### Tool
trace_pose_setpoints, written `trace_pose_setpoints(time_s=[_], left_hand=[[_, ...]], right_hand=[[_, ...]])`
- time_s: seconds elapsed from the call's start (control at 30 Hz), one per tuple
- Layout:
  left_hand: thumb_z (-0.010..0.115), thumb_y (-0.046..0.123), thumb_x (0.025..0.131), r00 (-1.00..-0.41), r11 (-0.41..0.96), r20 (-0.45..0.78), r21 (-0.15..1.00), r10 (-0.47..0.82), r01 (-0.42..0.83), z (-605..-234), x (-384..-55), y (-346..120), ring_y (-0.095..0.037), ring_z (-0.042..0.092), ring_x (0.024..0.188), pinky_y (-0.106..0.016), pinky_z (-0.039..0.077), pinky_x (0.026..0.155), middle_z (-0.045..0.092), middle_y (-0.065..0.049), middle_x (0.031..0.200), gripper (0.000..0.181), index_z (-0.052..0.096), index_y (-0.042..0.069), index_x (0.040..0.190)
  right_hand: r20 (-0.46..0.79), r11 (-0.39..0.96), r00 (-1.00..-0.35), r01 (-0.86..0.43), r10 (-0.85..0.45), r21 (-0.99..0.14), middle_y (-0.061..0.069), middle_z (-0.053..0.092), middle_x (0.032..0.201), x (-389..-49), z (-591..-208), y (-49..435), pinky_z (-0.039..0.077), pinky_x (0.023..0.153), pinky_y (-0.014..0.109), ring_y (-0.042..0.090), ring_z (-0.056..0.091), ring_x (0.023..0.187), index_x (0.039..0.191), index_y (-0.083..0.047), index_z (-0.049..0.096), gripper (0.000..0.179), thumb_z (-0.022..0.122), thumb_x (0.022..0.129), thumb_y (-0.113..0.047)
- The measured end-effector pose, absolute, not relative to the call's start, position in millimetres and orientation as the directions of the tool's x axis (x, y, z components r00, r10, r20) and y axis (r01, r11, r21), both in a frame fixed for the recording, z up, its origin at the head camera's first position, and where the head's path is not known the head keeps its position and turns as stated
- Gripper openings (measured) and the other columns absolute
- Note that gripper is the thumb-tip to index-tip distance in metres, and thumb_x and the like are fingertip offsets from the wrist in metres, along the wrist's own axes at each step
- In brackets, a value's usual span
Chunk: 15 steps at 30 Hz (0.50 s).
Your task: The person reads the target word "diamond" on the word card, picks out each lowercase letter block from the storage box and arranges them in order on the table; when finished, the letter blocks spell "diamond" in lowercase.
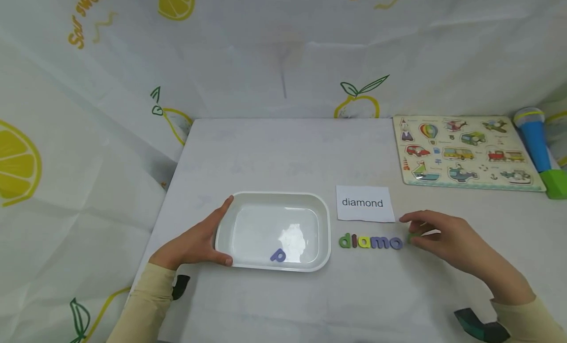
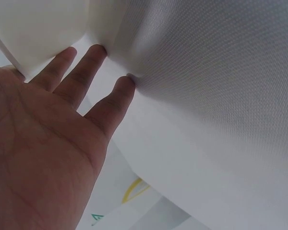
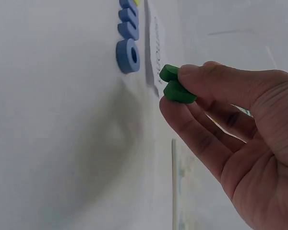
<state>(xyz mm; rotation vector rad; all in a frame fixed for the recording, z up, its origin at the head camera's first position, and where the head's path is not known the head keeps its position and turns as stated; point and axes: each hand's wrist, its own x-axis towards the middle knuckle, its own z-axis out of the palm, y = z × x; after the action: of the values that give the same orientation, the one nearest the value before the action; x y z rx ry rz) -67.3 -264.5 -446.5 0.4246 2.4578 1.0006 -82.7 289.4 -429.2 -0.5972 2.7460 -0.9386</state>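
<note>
My left hand (image 1: 190,241) spans the left end of a white tray (image 1: 325,234), thumb at the near corner and forefinger at the far one. Its straight fingers (image 2: 81,76) touch the tray's outer side in the left wrist view. Inside the tray lies one purple letter (image 1: 278,255). Between thumb and fingertips, my right hand (image 1: 447,234) pinches a small green letter (image 3: 180,91) with a notch in its edge. That letter is just right of a purple "o" (image 3: 128,56), which ends a row of coloured letters (image 1: 364,242) reading "diamo".
A white card (image 1: 365,203) printed "diamond" lies above the letter row. At the back right rests a wooden picture puzzle board (image 1: 471,153), beside a blue toy microphone (image 1: 534,141) and a green block (image 1: 554,184). Lemon-print cloth (image 1: 283,52) hangs behind the table.
</note>
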Motion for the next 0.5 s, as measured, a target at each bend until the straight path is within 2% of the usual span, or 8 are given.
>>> trace_pose_setpoints(time_s=[0.3,0.5], left_hand=[[0.093,0.058,0.061,-0.851,0.687,-0.283,0.717,0.442,0.118,-447,-67,-265,-0.031,0.033,0.144,-0.057,0.034,0.11,0.018,-0.01,0.166,0.143,-0.004,0.033,0.164],[0.094,0.057,0.061,-0.851,0.683,-0.283,0.721,0.442,0.115,-447,-68,-265,-0.031,0.033,0.143,-0.057,0.034,0.109,0.017,-0.009,0.166,0.143,-0.004,0.034,0.163]], right_hand=[[-0.029,0.782,-0.927,-0.297,-0.373,-0.549,-0.007,0.072,0.099,-80,-454,294,0.053,0.075,0.026,0.008,0.064,0.088,0.112,-0.015,0.073,0.041,0.085,0.076,0.001],[-0.025,0.807,-0.94,-0.278,-0.341,-0.521,-0.001,0.072,0.104,-78,-459,293,0.052,0.073,0.031,0.019,0.062,0.091,0.111,-0.013,0.074,0.038,0.085,0.076,-0.002]])
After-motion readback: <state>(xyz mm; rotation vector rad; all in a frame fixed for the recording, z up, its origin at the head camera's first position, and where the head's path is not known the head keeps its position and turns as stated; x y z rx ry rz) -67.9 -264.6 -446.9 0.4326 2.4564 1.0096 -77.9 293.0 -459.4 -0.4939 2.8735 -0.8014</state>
